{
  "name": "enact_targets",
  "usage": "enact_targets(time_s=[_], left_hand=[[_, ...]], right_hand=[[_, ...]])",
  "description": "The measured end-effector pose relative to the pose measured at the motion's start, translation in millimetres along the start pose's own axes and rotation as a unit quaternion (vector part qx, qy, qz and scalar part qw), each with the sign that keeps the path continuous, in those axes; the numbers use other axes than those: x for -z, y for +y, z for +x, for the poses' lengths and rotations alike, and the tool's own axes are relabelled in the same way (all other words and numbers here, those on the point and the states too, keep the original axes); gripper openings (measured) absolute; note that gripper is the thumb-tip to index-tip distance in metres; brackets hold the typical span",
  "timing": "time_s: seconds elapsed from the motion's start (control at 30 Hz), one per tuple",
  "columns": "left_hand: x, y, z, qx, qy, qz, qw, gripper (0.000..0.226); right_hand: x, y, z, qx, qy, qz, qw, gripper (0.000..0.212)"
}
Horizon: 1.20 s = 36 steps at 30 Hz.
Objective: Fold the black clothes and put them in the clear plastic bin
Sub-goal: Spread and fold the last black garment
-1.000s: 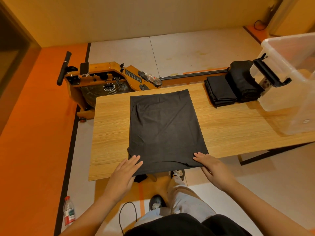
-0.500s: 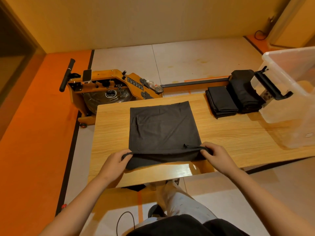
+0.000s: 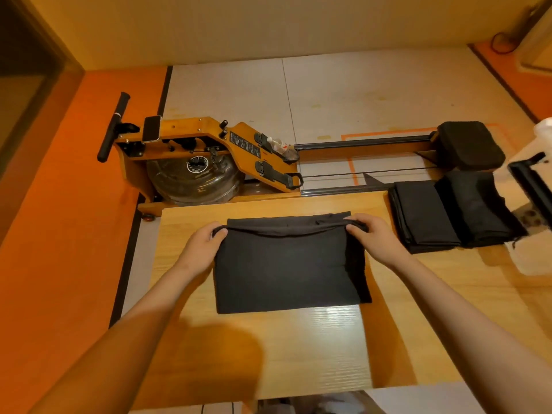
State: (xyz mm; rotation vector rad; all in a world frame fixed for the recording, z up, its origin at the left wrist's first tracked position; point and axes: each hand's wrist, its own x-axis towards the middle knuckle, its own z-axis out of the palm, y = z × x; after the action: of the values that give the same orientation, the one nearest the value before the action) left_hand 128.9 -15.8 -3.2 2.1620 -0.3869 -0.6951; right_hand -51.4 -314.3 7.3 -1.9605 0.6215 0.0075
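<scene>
Pinching black garment (image 3: 288, 264), clear bin (image 3: 534, 259) rightward.

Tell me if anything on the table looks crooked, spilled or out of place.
Only a small thing: the black garment is folded unevenly. Along its right side a lower layer sticks out past the top layer, and the edge pinched by the left hand and right hand looks rumpled. Nothing looks spilled or damaged.

No text can be read with certainty. On the wooden rowing machine (image 3: 191, 135) a black plate (image 3: 245, 144) on its sloped side carries white print, too small to read. Below it, on the water tank (image 3: 194, 186), a round black label (image 3: 197, 166) has a ring of white letters, also illegible.
</scene>
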Motion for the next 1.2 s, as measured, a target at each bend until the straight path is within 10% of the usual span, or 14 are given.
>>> enact_targets(time_s=[0.53,0.73,0.9,1.2], left_hand=[[-22.9,-30.4,76.2,0.081,0.090,0.083,0.989,0.019],[-47.3,-5.7,39.6,-0.008,0.240,0.255,0.937,0.035],[-144.9,-5.2,-46.7,-0.011,0.120,0.287,0.950,0.069],[-108.8,-55.8,-34.6,-0.128,-0.053,0.487,0.862,0.070]], right_hand=[[-19.1,39.8,70.1,-0.084,0.144,-0.041,0.985,0.026],[-48.3,27.6,45.0,0.104,0.170,-0.292,0.936,0.033],[-89.9,60.9,17.7,0.208,-0.028,-0.420,0.883,0.049],[-134.0,61.1,-47.8,-0.011,0.102,-0.385,0.917,0.060]])
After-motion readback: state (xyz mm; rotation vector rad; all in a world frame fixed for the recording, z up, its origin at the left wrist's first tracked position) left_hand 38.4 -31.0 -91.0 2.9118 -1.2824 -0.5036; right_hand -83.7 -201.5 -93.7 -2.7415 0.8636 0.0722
